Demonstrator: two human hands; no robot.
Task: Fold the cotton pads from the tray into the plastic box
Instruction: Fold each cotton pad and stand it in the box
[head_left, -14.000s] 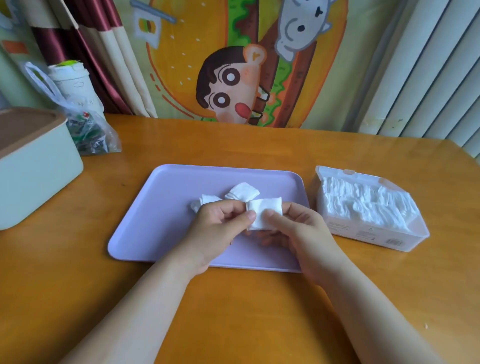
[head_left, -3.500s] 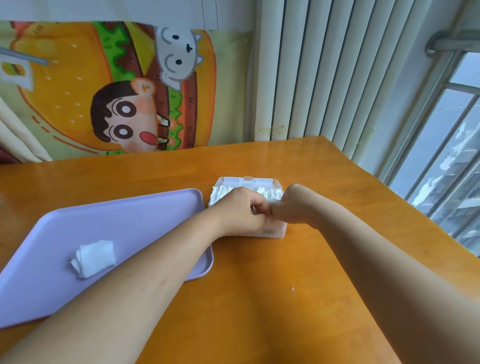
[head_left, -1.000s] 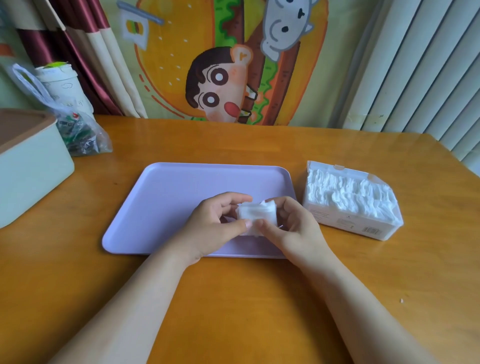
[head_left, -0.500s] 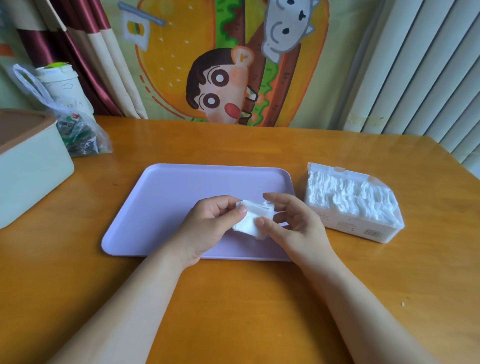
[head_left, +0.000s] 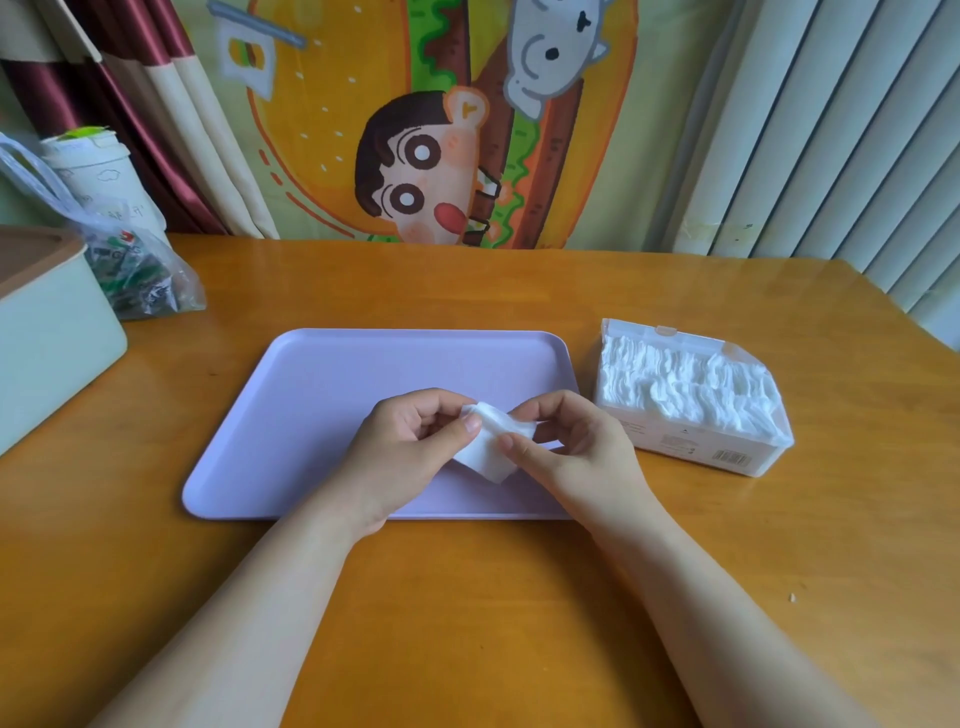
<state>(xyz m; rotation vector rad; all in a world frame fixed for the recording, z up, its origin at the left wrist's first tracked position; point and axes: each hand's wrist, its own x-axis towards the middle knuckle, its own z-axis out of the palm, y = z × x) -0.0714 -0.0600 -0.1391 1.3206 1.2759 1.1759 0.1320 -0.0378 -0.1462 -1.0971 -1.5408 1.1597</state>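
A white cotton pad (head_left: 491, 447) hangs between both hands above the near right part of the lilac tray (head_left: 322, 395). My left hand (head_left: 410, 447) pinches its left side with thumb and fingers. My right hand (head_left: 571, 452) pinches its right side. The pad is tilted, one corner pointing down towards the tray. No other pad shows on the tray. The clear plastic box (head_left: 691, 400) stands to the right of the tray, open on top and packed with white pads.
A pale green box with a brown lid (head_left: 47, 332) sits at the left edge of the wooden table (head_left: 467, 597). Behind it lie a clear plastic bag (head_left: 130, 270) and a white cup (head_left: 98, 176). A cartoon cloth and vertical blinds hang behind the table.
The pad went from flat and square between my fingers to tilted with a corner hanging down. Both hands stayed over the tray's near right part.
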